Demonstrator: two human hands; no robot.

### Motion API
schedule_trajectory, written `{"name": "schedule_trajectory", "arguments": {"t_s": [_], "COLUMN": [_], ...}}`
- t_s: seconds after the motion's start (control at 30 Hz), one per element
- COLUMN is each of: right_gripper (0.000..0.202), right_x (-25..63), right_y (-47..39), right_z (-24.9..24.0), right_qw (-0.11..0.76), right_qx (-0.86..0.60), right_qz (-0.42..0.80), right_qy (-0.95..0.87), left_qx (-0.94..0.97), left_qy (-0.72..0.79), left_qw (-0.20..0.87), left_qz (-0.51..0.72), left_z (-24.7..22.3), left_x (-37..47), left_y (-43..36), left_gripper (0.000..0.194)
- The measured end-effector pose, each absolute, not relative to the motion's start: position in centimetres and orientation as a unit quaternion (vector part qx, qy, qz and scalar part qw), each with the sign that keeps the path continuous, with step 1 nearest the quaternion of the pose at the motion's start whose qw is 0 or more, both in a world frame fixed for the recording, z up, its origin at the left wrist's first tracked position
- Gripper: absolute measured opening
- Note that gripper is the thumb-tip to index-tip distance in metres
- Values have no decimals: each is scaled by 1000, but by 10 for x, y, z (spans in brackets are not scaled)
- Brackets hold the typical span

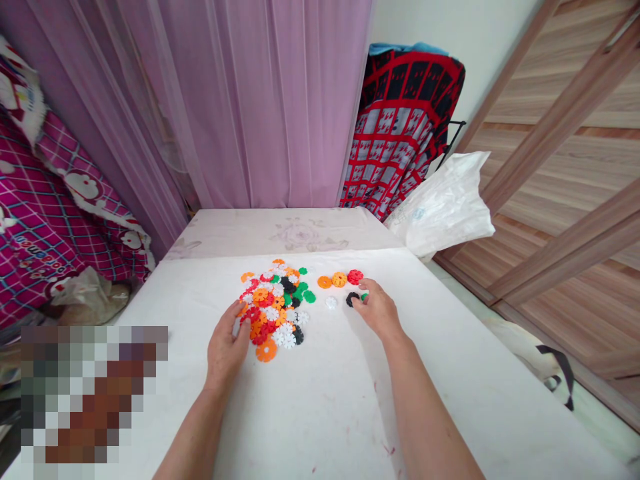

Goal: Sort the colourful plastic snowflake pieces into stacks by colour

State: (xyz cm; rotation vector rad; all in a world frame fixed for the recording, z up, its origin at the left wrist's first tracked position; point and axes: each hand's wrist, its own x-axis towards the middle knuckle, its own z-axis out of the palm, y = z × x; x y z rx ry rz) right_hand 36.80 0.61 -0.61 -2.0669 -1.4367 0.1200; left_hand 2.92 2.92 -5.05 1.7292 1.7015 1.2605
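A mixed pile of notched plastic snowflake discs (270, 313) in red, orange, white, green and black lies on the white-covered table. My left hand (229, 347) is at the pile's left edge, thumb and fingers apart, touching or close to the red discs. My right hand (379, 310) is to the right of the pile, with a green disc (365, 297) partly hidden between its thumb and fingers. Just beside the thumb is a black disc (352, 299), with a white disc (331, 303) to its left. Behind these lie an orange disc (325, 283), a yellow-orange disc (339, 279) and red discs (355, 277).
The white tablecloth (305, 420) covers the near table; a floral cloth (230, 233) lies beyond it. Purple curtains (260, 100) hang behind. A white plastic bag (445, 207) stands off the right far corner, near wooden cabinet doors (565, 173). Patterned pink fabric (65, 227) hangs at left.
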Motion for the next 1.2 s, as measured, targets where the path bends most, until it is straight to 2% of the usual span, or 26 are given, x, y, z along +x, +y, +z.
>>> {"name": "schedule_trajectory", "arguments": {"t_s": [0.17, 0.4, 0.87, 1.07, 1.2], "right_gripper": [25, 26, 28, 26, 23], "right_x": [344, 273, 258, 271, 294], "right_y": [3, 2, 0, -6, -3], "right_z": [11, -1, -16, -20, -18], "right_qw": [334, 241, 193, 236, 272], "right_qx": [-739, -647, -688, -703, -740], "right_qz": [21, 145, 115, 105, 46], "right_qy": [-585, -709, -690, -663, -613], "left_qx": [618, 615, 632, 626, 627], "left_qy": [613, 607, 599, 608, 601], "left_qw": [200, 200, 192, 195, 195], "left_qz": [449, 462, 453, 447, 455], "left_z": [-50, -51, -48, -47, -46], "left_x": [30, 30, 31, 30, 31], "left_y": [30, 29, 29, 29, 28], "left_gripper": [40, 38, 39, 39, 39]}}
